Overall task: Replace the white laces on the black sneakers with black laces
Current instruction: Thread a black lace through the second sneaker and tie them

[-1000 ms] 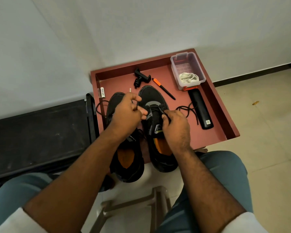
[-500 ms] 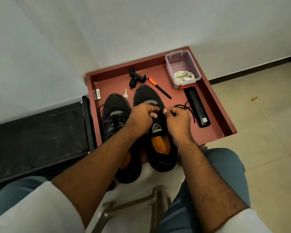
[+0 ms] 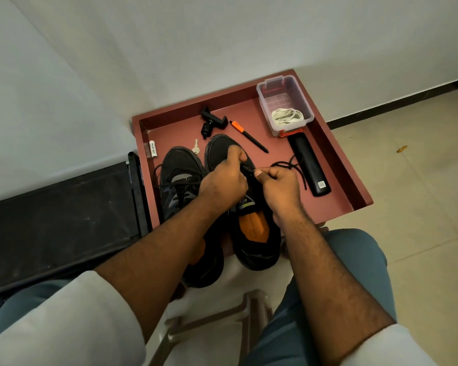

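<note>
Now you are mid-threading: your right hand (image 3: 280,188) pinches the black lace (image 3: 286,165) tip at the right sneaker (image 3: 254,233) on the tray (image 3: 336,165), your left hand (image 3: 224,180) grips its upper, and next you likely feed the tip through an eyelet.
</note>
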